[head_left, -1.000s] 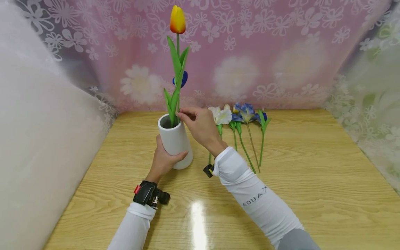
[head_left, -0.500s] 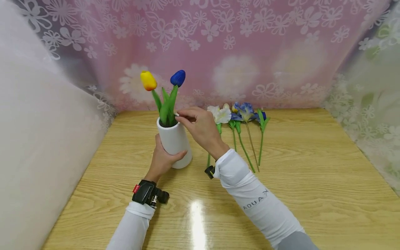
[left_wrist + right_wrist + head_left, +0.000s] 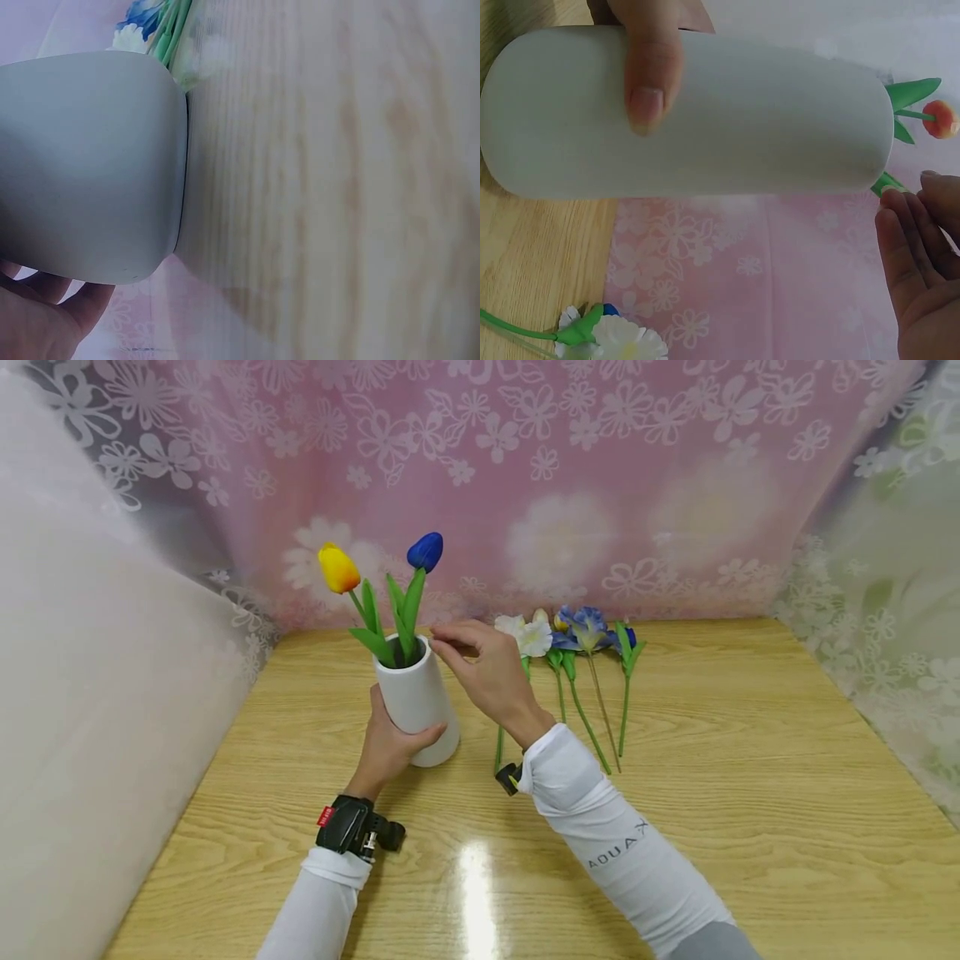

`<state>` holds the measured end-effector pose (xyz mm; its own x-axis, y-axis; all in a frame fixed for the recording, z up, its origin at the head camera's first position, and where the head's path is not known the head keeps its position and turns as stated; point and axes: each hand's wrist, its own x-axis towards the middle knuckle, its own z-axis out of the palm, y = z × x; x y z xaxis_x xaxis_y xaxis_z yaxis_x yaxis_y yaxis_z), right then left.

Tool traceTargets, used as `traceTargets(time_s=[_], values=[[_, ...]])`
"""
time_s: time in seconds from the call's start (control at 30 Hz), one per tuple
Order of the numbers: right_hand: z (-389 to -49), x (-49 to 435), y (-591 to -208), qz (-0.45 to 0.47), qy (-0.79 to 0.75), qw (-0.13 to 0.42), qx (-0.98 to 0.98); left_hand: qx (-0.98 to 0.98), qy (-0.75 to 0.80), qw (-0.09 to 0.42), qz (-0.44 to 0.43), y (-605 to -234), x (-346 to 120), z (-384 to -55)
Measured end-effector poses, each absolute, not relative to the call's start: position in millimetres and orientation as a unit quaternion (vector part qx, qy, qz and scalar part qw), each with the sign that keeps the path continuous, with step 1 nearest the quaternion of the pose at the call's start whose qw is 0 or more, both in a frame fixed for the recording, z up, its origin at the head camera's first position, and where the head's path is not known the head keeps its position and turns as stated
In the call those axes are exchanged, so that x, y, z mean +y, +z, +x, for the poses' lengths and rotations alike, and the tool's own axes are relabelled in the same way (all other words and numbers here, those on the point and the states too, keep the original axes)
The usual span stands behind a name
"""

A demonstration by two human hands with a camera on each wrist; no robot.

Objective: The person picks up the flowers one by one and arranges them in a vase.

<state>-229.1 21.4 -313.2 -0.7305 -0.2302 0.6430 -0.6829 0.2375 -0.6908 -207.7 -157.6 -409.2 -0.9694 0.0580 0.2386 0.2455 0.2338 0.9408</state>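
Left hand (image 3: 388,745): grip wrapped round the lower half of the vase (image 3: 416,706), thumb across its near side. Probable reason: a vase with tall stems leaning out of it could shift or tip if knocked, so one hand braces it.

Right hand (image 3: 491,681): at the right of the mouth, thumb and fingertips drawn close together beside the rim (image 3: 431,647). Cannot tell whether this grip pinches a stem, the rim or nothing; the right wrist view shows green just at the fingertips, contact unclear.

Vase stands on the tabletop (image 3: 750,777), left of the loose flowers. These, including a white flower (image 3: 531,637) and a blue iris (image 3: 588,628), lie with heads away from the person and stems towards them, presumably for easy picking up.

Appearance: vase plain white, smooth, round-edged at the base, seemingly narrower at the mouth. Yellow tulip (image 3: 339,568), flushed orange low on the head, is in the vase and leans left. Blue tulip (image 3: 425,552), deep blue, is also in it, leaning slightly right. Leaves broad, green; lower stem ends hidden inside.
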Motion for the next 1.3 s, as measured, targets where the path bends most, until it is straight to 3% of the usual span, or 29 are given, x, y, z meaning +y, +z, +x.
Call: traceTargets(time_s=[0.27, 0.67, 1.3], values=[[-233.6, 37.8, -322.5, 0.270, 0.537, 0.220, -0.768, -0.778, -0.615, 0.092, -0.096, -436.4, -163.1, -222.4], [-248.4, 84.2, -359.9, 0.181, 0.520, 0.202, -0.810, -0.778, -0.613, 0.093, -0.105, -425.7, -160.4, -214.6], [-247.9, 162.6, -401.3, -0.015, 0.466, 0.163, -0.870, -0.772, -0.617, 0.105, -0.112, -437.9, -165.8, -220.2]])
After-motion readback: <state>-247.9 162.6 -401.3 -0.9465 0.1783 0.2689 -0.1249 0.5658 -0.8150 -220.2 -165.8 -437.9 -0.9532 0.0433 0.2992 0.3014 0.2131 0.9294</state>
